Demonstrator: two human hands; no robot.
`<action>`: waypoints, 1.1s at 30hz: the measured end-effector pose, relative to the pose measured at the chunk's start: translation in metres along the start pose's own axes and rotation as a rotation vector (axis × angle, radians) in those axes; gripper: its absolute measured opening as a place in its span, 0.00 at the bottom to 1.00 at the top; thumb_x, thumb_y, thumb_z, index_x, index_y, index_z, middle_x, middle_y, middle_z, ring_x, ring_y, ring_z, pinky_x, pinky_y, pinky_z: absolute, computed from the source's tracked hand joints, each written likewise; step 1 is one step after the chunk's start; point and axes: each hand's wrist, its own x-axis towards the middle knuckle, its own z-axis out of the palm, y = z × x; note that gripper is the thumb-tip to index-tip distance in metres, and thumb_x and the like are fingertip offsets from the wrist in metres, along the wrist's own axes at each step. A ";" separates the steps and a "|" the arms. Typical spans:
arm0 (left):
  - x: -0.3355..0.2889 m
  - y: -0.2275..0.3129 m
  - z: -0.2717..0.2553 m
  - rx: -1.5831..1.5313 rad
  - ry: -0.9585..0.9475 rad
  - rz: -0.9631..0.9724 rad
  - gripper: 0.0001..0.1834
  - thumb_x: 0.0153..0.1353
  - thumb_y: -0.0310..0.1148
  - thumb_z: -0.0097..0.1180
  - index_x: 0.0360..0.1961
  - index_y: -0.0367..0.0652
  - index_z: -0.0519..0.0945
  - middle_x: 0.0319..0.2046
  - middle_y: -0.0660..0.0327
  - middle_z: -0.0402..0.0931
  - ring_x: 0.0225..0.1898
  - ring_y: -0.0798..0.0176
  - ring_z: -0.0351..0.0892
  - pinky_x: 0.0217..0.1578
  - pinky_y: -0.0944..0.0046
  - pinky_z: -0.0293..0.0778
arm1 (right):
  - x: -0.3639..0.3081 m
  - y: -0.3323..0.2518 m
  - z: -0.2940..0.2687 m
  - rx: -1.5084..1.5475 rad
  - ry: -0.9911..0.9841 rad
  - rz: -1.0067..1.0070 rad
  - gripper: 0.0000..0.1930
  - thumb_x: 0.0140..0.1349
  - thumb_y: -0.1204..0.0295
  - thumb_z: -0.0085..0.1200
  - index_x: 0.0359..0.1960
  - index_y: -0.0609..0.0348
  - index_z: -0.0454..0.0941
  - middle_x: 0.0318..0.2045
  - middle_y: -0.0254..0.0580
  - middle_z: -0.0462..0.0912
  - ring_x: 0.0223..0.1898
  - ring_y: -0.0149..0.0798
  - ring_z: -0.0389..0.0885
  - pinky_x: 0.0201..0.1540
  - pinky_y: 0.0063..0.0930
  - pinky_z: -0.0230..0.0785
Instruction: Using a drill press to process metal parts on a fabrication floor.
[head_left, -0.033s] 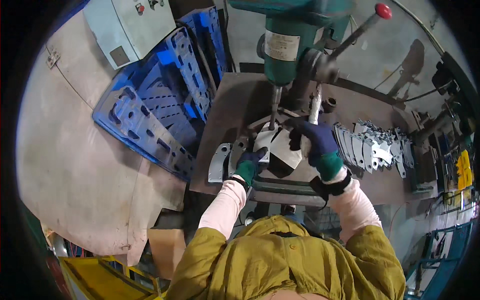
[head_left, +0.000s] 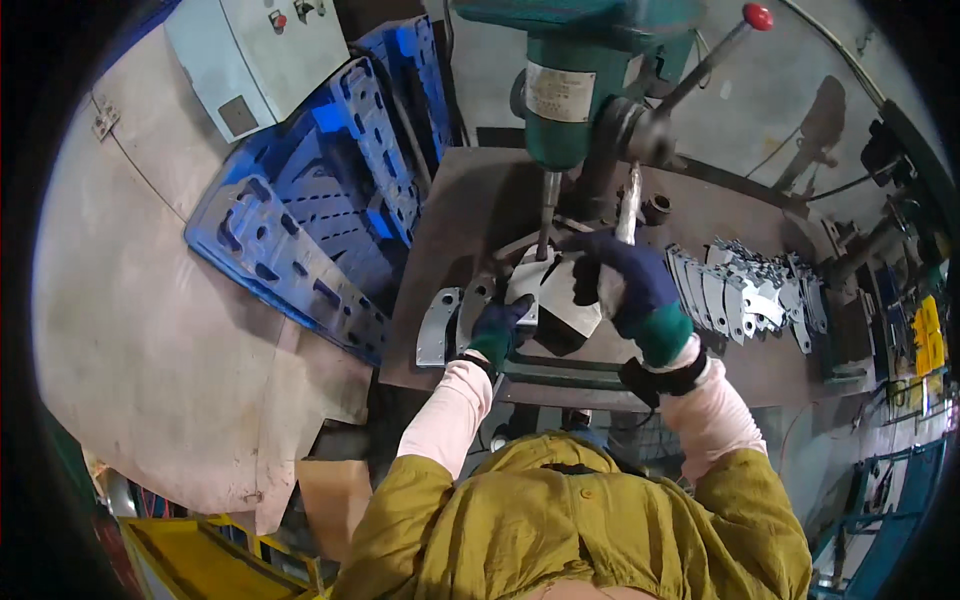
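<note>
A brown table (head_left: pixel 760 375), right of blue pallets (head_left: pixel 310 270), bears a green drill (head_left: pixel 560 135) and a heap of metal pieces (head_left: pixel 745 295). The gloved right hand (head_left: pixel 635 285) is by the drill's lever (head_left: pixel 629 205), fingers bent, though I cannot tell if they grip anything; the gloved left hand (head_left: pixel 497 325) has its thumb on a pale plate (head_left: pixel 528 275) under the bit (head_left: pixel 548 215), its other fingers' hold unclear.

Illumination is moderate. Bright highlights appear on the metal parts (head_left: pixel 760 302) right of the drill (head_left: pixel 558 145); the table (head_left: pixel 480 205) beneath the drill is darker. A shadow (head_left: pixel 823 115) marks the wall (head_left: pixel 740 125) to the drill's right. The right hand (head_left: pixel 640 280), below the drill, shows soft detail. Edges bow near the black rim.
</note>
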 end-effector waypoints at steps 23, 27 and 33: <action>-0.032 -0.078 -0.159 0.752 0.318 0.798 0.24 0.65 0.50 0.52 0.44 0.37 0.81 0.43 0.46 0.80 0.46 0.44 0.79 0.47 0.51 0.73 | -0.057 0.008 -0.062 0.965 0.447 0.745 0.25 0.71 0.54 0.45 0.57 0.64 0.71 0.35 0.36 0.79 0.31 0.32 0.75 0.33 0.23 0.69; 0.003 -0.097 -0.228 0.822 0.637 0.520 0.26 0.65 0.52 0.51 0.47 0.38 0.81 0.46 0.46 0.79 0.49 0.41 0.77 0.52 0.52 0.72 | -0.111 0.072 -0.070 1.009 0.448 0.774 0.26 0.70 0.48 0.45 0.49 0.62 0.76 0.27 0.30 0.74 0.26 0.29 0.70 0.30 0.24 0.65; -0.009 -0.049 -0.158 0.822 0.693 0.259 0.32 0.64 0.57 0.50 0.55 0.40 0.78 0.59 0.48 0.74 0.61 0.49 0.71 0.61 0.56 0.64 | -0.134 0.091 -0.072 1.113 0.555 0.737 0.24 0.70 0.49 0.46 0.47 0.60 0.77 0.25 0.29 0.73 0.25 0.29 0.70 0.29 0.23 0.64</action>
